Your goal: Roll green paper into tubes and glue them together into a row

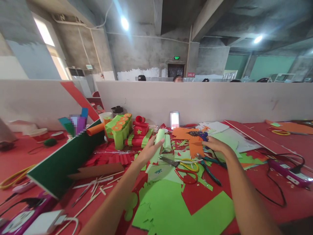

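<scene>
My left hand [151, 150] is closed around a light green paper roll [160, 135], which stands tilted above the table. Beside it lies a second pale green roll [167, 144]. In my right hand [216, 145] is a blue hot glue gun [202, 135], its nozzle pointing left over orange paper [196, 148]. Just below both hands rest scissors [187, 175] with red and yellow handles, and pliers [210, 173] with dark teal handles. Large green paper sheets [168, 202] lie between my forearms.
Left stand green paper tubes [119, 138] with orange tops and red rolls [140, 131] with a star. A dark green board [66, 163] leans nearby, with thin sticks [95, 187] in front. A lit phone [174, 120] stands at the partition [207, 101]. A purple power strip [290, 173] lies right.
</scene>
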`<state>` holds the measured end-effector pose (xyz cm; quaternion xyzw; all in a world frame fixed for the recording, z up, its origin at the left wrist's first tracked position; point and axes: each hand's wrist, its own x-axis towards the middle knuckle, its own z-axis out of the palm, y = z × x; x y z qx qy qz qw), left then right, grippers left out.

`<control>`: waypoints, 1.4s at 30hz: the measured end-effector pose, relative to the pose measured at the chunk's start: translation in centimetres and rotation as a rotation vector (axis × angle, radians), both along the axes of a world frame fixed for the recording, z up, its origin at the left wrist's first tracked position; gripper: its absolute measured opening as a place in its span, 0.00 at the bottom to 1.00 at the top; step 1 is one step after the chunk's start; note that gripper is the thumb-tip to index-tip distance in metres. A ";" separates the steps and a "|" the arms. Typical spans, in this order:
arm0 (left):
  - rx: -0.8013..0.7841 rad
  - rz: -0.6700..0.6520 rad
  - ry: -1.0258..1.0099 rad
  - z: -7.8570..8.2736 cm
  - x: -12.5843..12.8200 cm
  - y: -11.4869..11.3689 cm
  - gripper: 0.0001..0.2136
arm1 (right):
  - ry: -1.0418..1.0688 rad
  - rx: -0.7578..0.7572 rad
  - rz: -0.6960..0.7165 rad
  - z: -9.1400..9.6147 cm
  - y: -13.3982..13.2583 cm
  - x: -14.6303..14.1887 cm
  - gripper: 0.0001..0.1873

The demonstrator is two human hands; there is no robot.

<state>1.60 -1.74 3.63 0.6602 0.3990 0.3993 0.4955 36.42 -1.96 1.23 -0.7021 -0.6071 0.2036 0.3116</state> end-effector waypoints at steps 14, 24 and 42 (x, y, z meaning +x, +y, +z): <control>-0.120 -0.012 -0.148 -1.9 0.0 1.8 0.20 | 0.797 0.277 0.509 2.0 -1.5 -6.9 0.17; -0.124 -0.148 -0.277 -0.7 -0.4 1.0 0.23 | 0.648 0.287 0.542 1.1 -1.1 -7.3 0.17; -0.097 -0.075 -0.259 -1.1 0.1 1.0 0.25 | 0.309 0.486 0.347 1.2 -1.0 -10.3 0.18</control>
